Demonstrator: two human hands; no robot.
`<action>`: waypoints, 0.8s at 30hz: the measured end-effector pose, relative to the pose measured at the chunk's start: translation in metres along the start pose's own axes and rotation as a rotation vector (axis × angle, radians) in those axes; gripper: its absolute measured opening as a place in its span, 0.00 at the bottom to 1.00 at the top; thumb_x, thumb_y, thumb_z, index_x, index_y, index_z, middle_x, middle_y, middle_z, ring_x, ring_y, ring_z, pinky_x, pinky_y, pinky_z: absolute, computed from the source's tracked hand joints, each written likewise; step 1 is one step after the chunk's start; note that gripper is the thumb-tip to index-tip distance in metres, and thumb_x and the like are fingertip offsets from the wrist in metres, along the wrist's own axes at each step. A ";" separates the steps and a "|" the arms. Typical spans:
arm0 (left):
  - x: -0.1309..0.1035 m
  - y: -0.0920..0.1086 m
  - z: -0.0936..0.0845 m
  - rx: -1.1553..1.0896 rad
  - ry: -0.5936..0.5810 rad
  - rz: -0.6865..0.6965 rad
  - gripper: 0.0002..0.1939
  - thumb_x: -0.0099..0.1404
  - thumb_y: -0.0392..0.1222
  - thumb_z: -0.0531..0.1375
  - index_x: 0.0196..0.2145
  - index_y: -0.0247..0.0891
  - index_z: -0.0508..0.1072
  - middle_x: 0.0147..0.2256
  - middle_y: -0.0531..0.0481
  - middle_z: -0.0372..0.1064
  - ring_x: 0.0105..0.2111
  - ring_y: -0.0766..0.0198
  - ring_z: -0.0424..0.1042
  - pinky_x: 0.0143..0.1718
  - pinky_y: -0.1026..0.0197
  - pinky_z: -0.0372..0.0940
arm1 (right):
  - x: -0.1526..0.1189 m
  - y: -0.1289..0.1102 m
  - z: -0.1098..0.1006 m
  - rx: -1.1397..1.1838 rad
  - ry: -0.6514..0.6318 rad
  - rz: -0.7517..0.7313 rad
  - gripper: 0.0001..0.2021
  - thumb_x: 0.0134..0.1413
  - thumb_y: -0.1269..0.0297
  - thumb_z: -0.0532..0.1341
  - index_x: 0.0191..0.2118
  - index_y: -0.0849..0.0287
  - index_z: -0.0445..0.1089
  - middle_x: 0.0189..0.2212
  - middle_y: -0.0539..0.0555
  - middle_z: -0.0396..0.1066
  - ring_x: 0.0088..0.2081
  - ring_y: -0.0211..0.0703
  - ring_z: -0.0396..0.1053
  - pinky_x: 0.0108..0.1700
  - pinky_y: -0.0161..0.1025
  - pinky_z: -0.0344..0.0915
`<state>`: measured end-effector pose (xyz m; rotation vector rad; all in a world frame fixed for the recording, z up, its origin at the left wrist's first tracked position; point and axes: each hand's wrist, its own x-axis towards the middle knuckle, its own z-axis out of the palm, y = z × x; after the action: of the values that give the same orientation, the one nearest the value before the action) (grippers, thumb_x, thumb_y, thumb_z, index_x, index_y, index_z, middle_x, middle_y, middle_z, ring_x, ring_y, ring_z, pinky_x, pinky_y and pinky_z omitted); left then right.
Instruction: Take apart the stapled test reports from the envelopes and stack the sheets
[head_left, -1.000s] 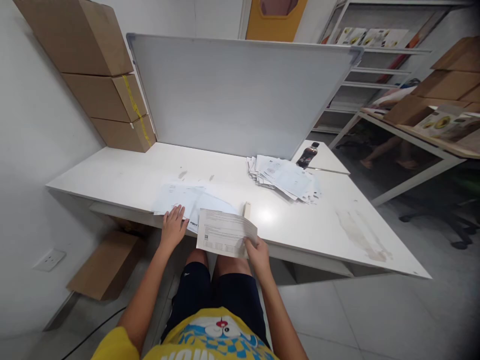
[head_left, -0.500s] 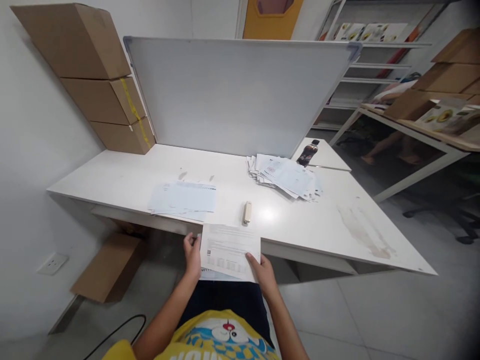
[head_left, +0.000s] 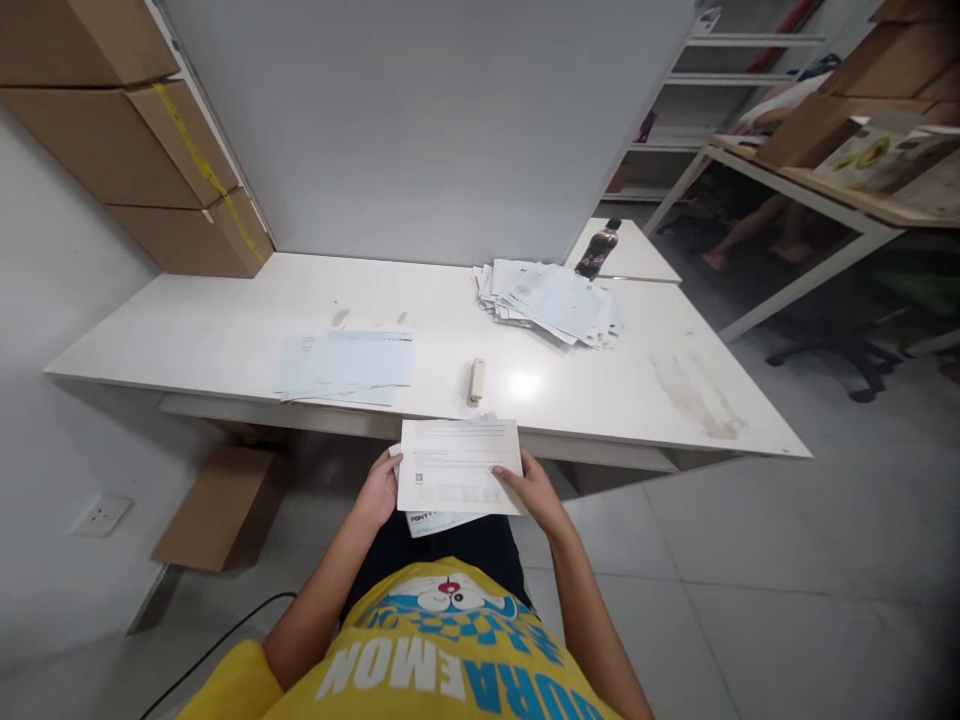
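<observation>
White desk [head_left: 442, 310] in front — by its near edge, the left hand [head_left: 381, 488] and right hand [head_left: 537, 490] pinch printed papers [head_left: 456, 468] from both sides. Farther: a stapler [head_left: 477, 382], flat sheets [head_left: 346, 363] left, a messy pile [head_left: 551, 303] right — then a bottle [head_left: 598, 249].

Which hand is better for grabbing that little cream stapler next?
Probably the right hand: it's nearer the stapler than the left hand. Both grip the papers, so the right would need to let go first.

Head-worn view down over desk [head_left: 592, 395]
</observation>
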<state>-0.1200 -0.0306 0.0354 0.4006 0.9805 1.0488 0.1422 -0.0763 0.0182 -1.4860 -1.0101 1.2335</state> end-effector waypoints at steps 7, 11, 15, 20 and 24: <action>0.018 0.000 0.026 0.186 -0.166 0.047 0.26 0.50 0.38 0.64 0.49 0.36 0.70 0.43 0.44 0.75 0.45 0.51 0.72 0.45 0.56 0.65 | -0.006 -0.009 -0.028 -0.017 0.011 -0.005 0.21 0.42 0.52 0.68 0.42 0.57 0.75 0.44 0.58 0.76 0.46 0.59 0.72 0.46 0.51 0.69; 0.031 -0.015 0.042 0.415 -0.193 0.090 0.26 0.55 0.44 0.62 0.52 0.38 0.67 0.48 0.43 0.72 0.51 0.49 0.68 0.49 0.53 0.62 | -0.007 -0.009 -0.039 0.002 0.080 0.028 0.21 0.43 0.46 0.65 0.36 0.60 0.77 0.38 0.59 0.78 0.42 0.61 0.74 0.42 0.50 0.70; 0.043 -0.032 0.048 0.602 -0.170 0.177 0.20 0.56 0.43 0.61 0.47 0.36 0.67 0.51 0.39 0.69 0.53 0.50 0.66 0.52 0.51 0.59 | -0.004 0.001 -0.046 -0.038 0.139 0.008 0.21 0.43 0.46 0.65 0.35 0.59 0.77 0.39 0.60 0.77 0.42 0.62 0.73 0.41 0.50 0.70; 0.045 -0.028 0.055 0.617 -0.192 0.241 0.26 0.49 0.31 0.58 0.48 0.37 0.64 0.46 0.44 0.70 0.48 0.54 0.68 0.52 0.51 0.60 | 0.000 0.012 -0.055 -0.059 0.156 -0.076 0.19 0.44 0.54 0.66 0.43 0.56 0.73 0.44 0.57 0.75 0.47 0.56 0.71 0.49 0.50 0.66; 0.034 -0.018 0.060 0.507 -0.197 0.205 0.32 0.47 0.30 0.57 0.52 0.42 0.62 0.47 0.47 0.68 0.48 0.55 0.68 0.48 0.53 0.63 | 0.000 0.014 -0.055 0.029 0.127 -0.049 0.18 0.44 0.55 0.66 0.42 0.56 0.71 0.43 0.56 0.75 0.46 0.55 0.71 0.47 0.49 0.67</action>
<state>-0.0560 -0.0003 0.0389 1.0200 1.0364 0.9132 0.1971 -0.0882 0.0083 -1.4891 -0.9347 1.1005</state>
